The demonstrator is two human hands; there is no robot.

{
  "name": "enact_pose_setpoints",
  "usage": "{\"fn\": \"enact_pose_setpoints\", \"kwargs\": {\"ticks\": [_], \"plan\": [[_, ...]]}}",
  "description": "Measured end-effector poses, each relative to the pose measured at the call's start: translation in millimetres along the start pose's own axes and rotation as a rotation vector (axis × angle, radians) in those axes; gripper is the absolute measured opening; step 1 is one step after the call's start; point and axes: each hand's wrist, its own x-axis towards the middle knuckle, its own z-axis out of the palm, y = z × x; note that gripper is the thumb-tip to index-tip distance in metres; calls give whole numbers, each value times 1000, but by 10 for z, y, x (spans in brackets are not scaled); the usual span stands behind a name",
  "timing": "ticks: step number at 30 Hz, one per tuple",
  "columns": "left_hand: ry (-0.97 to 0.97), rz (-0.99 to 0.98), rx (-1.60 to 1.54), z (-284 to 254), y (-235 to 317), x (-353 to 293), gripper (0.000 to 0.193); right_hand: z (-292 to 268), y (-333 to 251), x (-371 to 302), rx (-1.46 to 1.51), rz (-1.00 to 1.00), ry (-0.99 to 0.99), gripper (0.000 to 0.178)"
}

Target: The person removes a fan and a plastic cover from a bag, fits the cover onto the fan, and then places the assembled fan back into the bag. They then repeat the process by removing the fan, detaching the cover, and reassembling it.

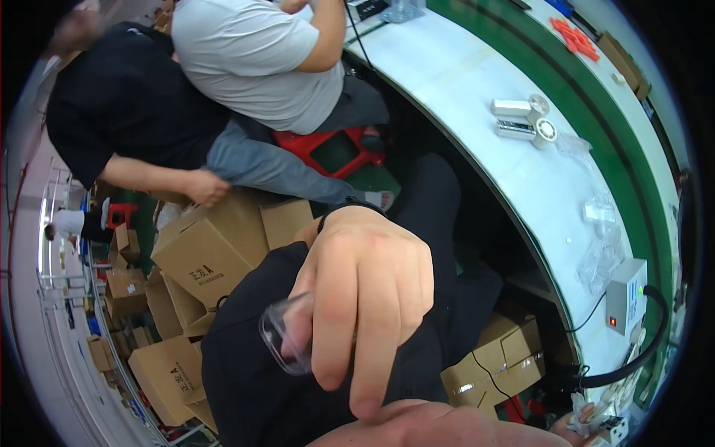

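Half hid a clear plastic cap [285,341] behind the curled fingers [372,313] of the left hand [365,290]. Clamped it by the rim, just left of the fingertips, raised well above the dark lap. Held the fingers together, bent down around it.

Could not tell how the right hand [572,426] stood. Saw only a forearm under the fingertips and a few fingers far to their right, beside crumpled white wrap.

Judged a light pinch best: enough to stop the smooth plastic slipping, not enough to squash it. Judged too that a turn of the open mouth away from the fingers would have given a cleaner look.

Saw cardboard boxes [208,257] left of the fingers, a white bench [521,171] far to their right, and two seated co-workers above the knuckles.
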Motion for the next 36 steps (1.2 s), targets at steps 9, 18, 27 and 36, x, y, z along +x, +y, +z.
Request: {"fn": "enact_pose_setpoints", "kwargs": {"ticks": [9, 18, 27, 36], "plan": [[370, -329, -375, 138, -348, -774, 48, 1106, -532, -830, 525, 196, -825, 60], [406, -950, -218, 221, -755, -996, 51, 1378, -894, -1773, 588, 211, -798, 93], [691, -1189, -191, 353, -1187, -1028, 42, 1218, -615, -1825, 389, 131, -877, 79], [-39, -1151, 882, 96, -1255, -914, 43, 1160, -457, -1692, 254, 48, -862, 71]]}}
